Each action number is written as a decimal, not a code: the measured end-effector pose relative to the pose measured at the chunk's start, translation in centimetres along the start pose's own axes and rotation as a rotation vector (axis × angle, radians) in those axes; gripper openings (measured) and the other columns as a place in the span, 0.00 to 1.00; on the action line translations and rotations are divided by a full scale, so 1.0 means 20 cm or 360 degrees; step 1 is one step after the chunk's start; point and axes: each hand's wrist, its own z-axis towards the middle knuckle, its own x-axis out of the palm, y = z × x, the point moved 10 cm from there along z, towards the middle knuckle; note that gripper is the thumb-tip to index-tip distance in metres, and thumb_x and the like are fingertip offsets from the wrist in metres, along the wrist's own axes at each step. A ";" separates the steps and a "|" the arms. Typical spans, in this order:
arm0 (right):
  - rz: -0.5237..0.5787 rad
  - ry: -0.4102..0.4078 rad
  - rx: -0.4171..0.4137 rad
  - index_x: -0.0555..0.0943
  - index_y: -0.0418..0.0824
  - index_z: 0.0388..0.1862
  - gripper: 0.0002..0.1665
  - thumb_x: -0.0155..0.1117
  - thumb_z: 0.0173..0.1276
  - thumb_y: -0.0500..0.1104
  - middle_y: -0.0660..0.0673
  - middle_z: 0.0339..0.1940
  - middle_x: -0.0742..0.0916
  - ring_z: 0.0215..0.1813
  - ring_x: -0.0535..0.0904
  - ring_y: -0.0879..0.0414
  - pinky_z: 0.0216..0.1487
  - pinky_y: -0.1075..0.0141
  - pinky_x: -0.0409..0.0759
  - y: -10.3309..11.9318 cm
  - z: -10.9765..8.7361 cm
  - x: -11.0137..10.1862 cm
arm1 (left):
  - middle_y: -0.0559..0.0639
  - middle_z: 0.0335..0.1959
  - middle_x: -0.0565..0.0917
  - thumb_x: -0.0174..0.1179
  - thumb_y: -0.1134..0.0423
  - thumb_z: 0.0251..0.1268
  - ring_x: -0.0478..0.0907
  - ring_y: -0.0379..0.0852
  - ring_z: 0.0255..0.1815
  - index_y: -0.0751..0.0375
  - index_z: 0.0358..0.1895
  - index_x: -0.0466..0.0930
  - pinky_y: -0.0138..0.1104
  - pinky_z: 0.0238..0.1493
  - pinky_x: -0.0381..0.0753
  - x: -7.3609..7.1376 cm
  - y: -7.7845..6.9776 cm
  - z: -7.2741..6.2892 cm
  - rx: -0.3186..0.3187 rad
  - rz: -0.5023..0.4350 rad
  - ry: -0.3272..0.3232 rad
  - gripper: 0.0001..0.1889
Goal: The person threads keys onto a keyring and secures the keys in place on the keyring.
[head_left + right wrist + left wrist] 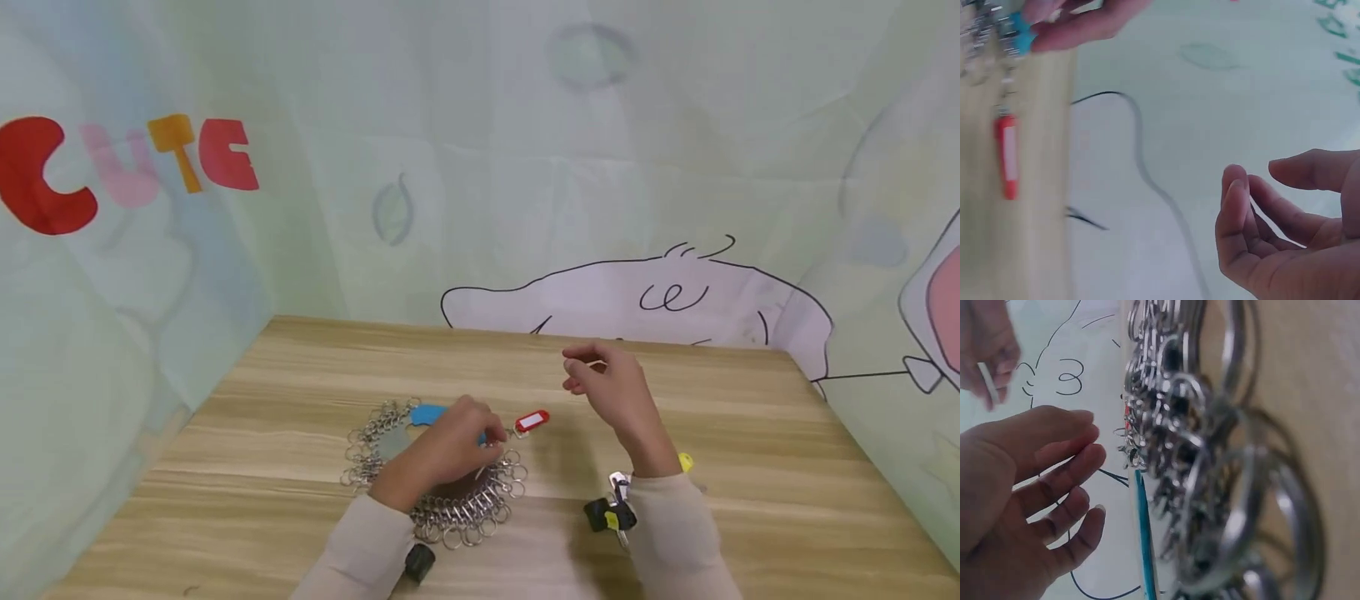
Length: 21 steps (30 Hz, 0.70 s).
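Note:
A disc with a blue section point(427, 414) and a grey section point(390, 445) lies on the table, bordered by many metal key rings point(457, 512) on short chains. My left hand point(457, 446) is over the disc's right side and covers part of it. In the left wrist view its fingers are loosely bent with nothing between them. A red key tag point(532, 421) with a white label lies at the disc's right edge, just past the left fingertips. My right hand point(611, 387) is raised to the right of it, thumb and fingers apart in the right wrist view, holding nothing.
Keys with black heads point(611, 515) and a yellow piece point(686, 462) lie beside and partly behind my right forearm. The wooden table point(247, 467) meets a printed cloth backdrop point(510, 167) at its back and sides.

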 end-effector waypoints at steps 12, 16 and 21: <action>0.0100 -0.0197 -0.0378 0.82 0.34 0.48 0.08 0.58 0.74 0.33 0.41 0.40 0.85 0.37 0.83 0.49 0.41 0.65 0.81 0.34 -0.17 -0.25 | 0.49 0.42 0.84 0.68 0.56 0.64 0.72 0.48 0.41 0.58 0.45 0.88 0.41 0.41 0.74 0.03 -0.08 0.00 0.0128 0.0410 -0.0104 0.11; 0.0118 -0.0223 -0.0420 0.82 0.32 0.47 0.09 0.57 0.73 0.31 0.39 0.39 0.85 0.36 0.83 0.49 0.39 0.66 0.81 0.38 -0.20 -0.29 | 0.47 0.39 0.84 0.68 0.57 0.64 0.71 0.46 0.38 0.59 0.45 0.87 0.39 0.40 0.73 0.05 -0.09 0.00 0.0112 0.0439 -0.0057 0.11; 0.0135 -0.0248 -0.0432 0.82 0.31 0.46 0.08 0.57 0.73 0.32 0.40 0.38 0.85 0.36 0.83 0.49 0.39 0.66 0.81 0.39 -0.21 -0.33 | 0.47 0.38 0.85 0.66 0.61 0.67 0.71 0.45 0.37 0.61 0.46 0.87 0.39 0.40 0.74 0.06 -0.10 0.00 0.0090 0.0353 0.0016 0.10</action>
